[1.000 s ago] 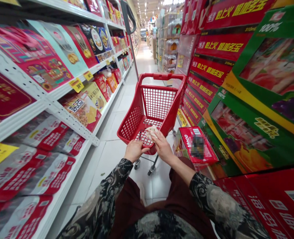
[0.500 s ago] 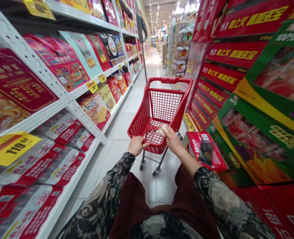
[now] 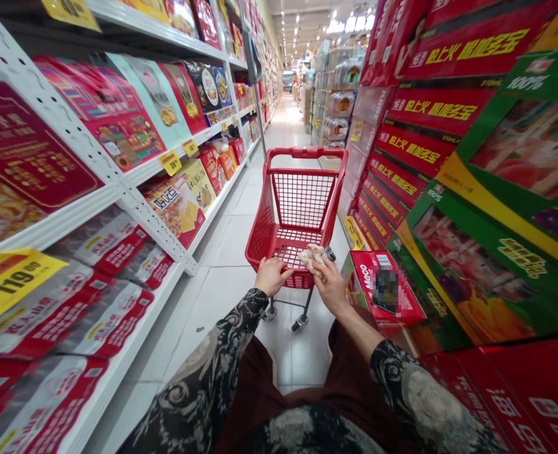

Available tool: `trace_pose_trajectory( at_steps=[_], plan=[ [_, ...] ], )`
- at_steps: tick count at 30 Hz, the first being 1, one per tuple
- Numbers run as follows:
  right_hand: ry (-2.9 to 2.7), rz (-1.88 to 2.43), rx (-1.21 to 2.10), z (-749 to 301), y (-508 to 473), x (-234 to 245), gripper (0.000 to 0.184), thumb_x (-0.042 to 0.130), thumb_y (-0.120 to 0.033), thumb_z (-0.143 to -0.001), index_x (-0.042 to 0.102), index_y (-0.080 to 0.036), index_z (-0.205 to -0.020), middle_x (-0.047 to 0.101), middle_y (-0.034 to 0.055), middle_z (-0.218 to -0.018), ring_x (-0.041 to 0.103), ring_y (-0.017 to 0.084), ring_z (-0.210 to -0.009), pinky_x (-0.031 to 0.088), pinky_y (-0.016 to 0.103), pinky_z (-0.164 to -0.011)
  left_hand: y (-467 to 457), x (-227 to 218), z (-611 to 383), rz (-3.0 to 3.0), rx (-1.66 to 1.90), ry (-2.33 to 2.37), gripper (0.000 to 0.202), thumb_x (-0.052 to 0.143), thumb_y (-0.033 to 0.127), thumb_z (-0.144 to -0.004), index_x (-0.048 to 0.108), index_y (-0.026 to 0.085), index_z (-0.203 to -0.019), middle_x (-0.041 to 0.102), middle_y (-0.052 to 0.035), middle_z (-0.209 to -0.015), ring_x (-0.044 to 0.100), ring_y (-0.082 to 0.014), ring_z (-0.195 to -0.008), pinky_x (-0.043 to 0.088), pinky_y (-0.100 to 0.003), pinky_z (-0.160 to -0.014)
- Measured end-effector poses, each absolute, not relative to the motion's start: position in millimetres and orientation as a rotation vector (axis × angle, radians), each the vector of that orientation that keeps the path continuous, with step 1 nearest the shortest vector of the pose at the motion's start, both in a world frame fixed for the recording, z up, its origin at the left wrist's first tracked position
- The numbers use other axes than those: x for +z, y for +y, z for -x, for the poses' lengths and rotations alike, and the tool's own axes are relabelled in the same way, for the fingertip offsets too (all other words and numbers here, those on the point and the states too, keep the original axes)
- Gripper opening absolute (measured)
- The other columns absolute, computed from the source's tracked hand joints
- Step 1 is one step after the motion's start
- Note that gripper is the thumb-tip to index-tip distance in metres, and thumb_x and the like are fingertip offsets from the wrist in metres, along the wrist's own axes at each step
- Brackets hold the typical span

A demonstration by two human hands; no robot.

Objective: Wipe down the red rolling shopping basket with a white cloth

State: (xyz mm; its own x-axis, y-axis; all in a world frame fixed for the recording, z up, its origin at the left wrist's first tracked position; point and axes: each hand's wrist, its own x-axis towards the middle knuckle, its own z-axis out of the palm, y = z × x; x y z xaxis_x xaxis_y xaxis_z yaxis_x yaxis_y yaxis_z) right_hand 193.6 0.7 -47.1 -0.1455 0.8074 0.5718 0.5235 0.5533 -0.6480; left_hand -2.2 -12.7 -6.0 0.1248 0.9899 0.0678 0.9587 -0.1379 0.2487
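A red plastic shopping cart (image 3: 302,200) with a lattice basket stands upright on the floor before me. My left hand (image 3: 272,276) is closed over the left part of its near rim, the thumb lying along the edge. My right hand (image 3: 330,282) is closed on a crumpled whitish cloth (image 3: 309,257), at the right end of the same rim. Some of the cloth sticks out past the fingers. Whether that hand also presses on the rim, I cannot tell. In the part of the basket that shows, only its red grid can be seen.
White shelves (image 3: 184,253) with boxed goods run along the left. Stacked red drink cartons (image 3: 442,113) and green boxes (image 3: 468,277) line the right. A red box (image 3: 413,306) with a dark, partly blurred object on it juts out near my right hand. The tiled aisle (image 3: 226,243) leads ahead.
The cart has turned a little, its far handle shifting left. My left hand has moved slightly right with the near rim, and my right hand with the cloth has come slightly lower.
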Motion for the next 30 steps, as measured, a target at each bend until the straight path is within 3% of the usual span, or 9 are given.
trace_pose_trajectory(
  at_steps=[2,4,7,12,17,20,24,28,30],
  plan=[
    [-1.71,1.159,0.324,-194.4,4.5,-45.8,0.03,0.045,-0.02,-0.079,0.061,-0.02,-0.104,0.057,0.0098,-0.115,0.051,0.022,-0.11,0.041,0.04,-0.097,-11.4,-5.6,0.2,-2.223,0.348,1.898,0.031,0.041,0.035,-0.085,0.06,0.021,-0.106,0.059,-0.0085,-0.119,0.044,-0.0243,-0.119,0.023,-0.054,-0.102],
    [-1.621,1.209,0.293,-194.7,11.1,-45.2,0.038,0.042,-0.018,-0.08,0.055,-0.02,-0.116,0.054,0.0102,-0.117,0.048,0.022,-0.113,0.038,0.042,-0.1,-8.8,-4.8,-7.1,-2.192,0.344,1.83,0.034,0.041,0.028,-0.084,0.053,0.027,-0.115,0.052,-0.0047,-0.13,0.039,-0.0229,-0.125,0.017,-0.059,-0.103],
    [-1.59,1.214,0.274,-189.3,14.1,-58.3,0.048,0.037,-0.015,-0.081,0.045,-0.022,-0.128,0.048,0.01,-0.124,0.043,0.022,-0.119,0.036,0.043,-0.102,-3.9,-5.5,-25.5,-2.193,0.315,1.708,0.045,0.037,0.018,-0.08,0.048,0.032,-0.121,0.051,0.0,-0.131,0.039,-0.02,-0.125,0.013,-0.059,-0.104],
    [-1.572,1.198,0.301,-168.9,-3.1,-121.2,0.047,0.036,-0.012,-0.081,0.048,-0.023,-0.125,0.049,0.0105,-0.121,0.047,0.021,-0.115,0.043,0.042,-0.096,-1.2,-10.8,-43.5,-2.228,0.303,1.695,0.059,0.036,0.008,-0.071,0.045,0.032,-0.124,0.05,0.0004,-0.132,0.037,-0.0194,-0.127,0.013,-0.057,-0.104],
    [-1.618,1.226,0.436,-169.2,-19.1,-170.6,0.041,0.038,-0.011,-0.077,0.06,-0.021,-0.11,0.055,0.0092,-0.111,0.053,0.021,-0.107,0.047,0.04,-0.091,-0.3,-9.1,-43.7,-2.205,0.296,1.715,0.063,0.036,0.007,-0.067,0.045,0.029,-0.125,0.05,-0.0011,-0.132,0.036,-0.0183,-0.128,0.013,-0.055,-0.104],
    [-1.532,1.313,0.45,-181.2,-16.6,-160.1,0.039,0.038,-0.014,-0.078,0.06,-0.021,-0.11,0.056,0.01,-0.108,0.054,0.022,-0.105,0.047,0.042,-0.089,1.5,-8.3,-46.4,-2.194,0.293,1.69,0.064,0.035,0.006,-0.066,0.045,0.027,-0.125,0.049,-0.0023,-0.133,0.035,-0.0183,-0.129,0.013,-0.055,-0.105],
    [-1.441,1.266,0.329,-189.6,-0.2,-105.9,0.041,0.037,-0.015,-0.08,0.057,-0.021,-0.115,0.052,0.0106,-0.119,0.047,0.022,-0.115,0.038,0.044,-0.099,4.6,-7.9,-50.6,-2.146,0.372,1.691,0.066,0.036,0.005,-0.065,0.04,0.021,-0.129,0.046,-0.0056,-0.135,0.036,-0.0189,-0.128,0.015,-0.052,-0.106],
    [-1.544,1.138,0.317,-178.5,11.7,-70.6,0.04,0.044,-0.018,-0.079,0.055,-0.017,-0.116,0.04,0.0112,-0.133,0.038,0.022,-0.125,0.034,0.038,-0.103,7.1,-3.7,-53.1,-2.123,0.511,1.607,0.069,0.036,0.003,-0.064,0.037,0.015,-0.132,0.052,-0.0069,-0.13,0.048,-0.0192,-0.118,0.024,-0.043,-0.107],
    [-1.512,1.129,0.331,-172.4,13.5,-71.2,0.036,0.045,-0.019,-0.078,0.056,-0.016,-0.112,0.042,0.0123,-0.131,0.039,0.022,-0.124,0.037,0.038,-0.101,7.3,-2.0,-52.5,-2.117,0.597,1.52,0.071,0.036,0.002,-0.062,0.037,0.016,-0.132,0.053,-0.0049,-0.129,0.048,-0.0178,-0.118,0.03,-0.036,-0.105]
  ],
)
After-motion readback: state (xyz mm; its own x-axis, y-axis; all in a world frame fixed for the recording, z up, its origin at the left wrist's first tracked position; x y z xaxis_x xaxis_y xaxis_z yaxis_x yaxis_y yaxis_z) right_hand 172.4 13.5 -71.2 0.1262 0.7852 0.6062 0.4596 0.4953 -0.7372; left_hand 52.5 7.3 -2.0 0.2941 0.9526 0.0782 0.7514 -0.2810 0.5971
